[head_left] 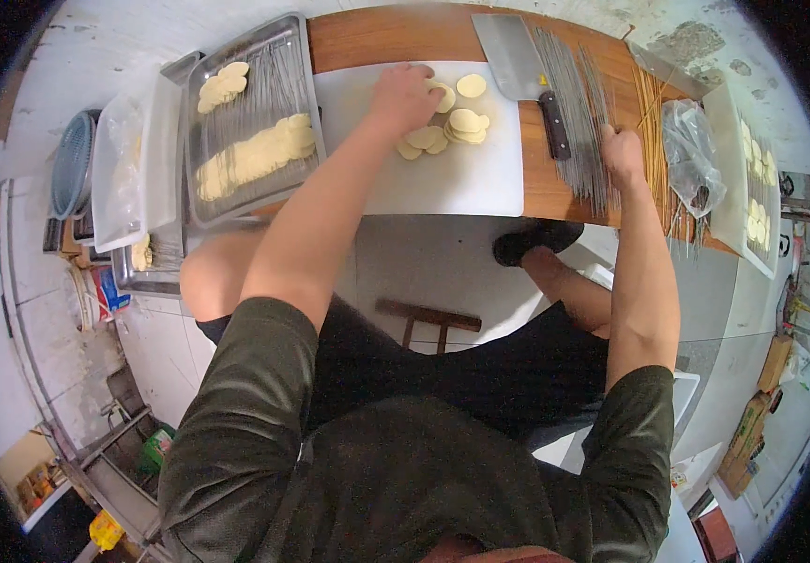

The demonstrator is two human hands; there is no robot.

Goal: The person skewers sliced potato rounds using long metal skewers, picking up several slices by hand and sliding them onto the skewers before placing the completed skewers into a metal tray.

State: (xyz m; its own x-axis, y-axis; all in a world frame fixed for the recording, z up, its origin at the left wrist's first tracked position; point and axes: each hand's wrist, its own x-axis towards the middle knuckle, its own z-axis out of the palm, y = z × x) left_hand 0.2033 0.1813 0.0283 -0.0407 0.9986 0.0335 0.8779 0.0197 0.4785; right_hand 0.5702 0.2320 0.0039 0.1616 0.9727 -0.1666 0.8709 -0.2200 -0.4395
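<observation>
the left hand (408, 97) bends over a loose cluster of flat, pale yellow rounds (467, 122), its fingertips at one round on the cluster's left; whether it pinches that round or only rests on it, i cannot tell. the right hand (622, 156) is curled, fingers folded in, at the right edge of a bundle of thin, straight, silver-grey metal skewers (569, 141); whether any skewer is caught in it, i cannot tell.

the rounds lie on a white rectangular cutting board (461, 188), partly overlapping, with one lying apart at the top right. the board sits on a brown wooden surface (391, 36). between the board and the skewers lies a cleaver with a wide grey blade and a black handle (508, 58), the handle toward the person.

right of the right hand are thin yellow wooden sticks (650, 131), then a crumpled clear plastic bag (691, 150) and a white plastic tray (728, 150) with more yellow rounds inside.

left of the board, a rectangular silver metal tray (309, 75) holds skewers, a long overlapping row of rounds and a shorter one. beyond it stands a white plastic bin (163, 155), then a blue-grey round basket (74, 167).
</observation>
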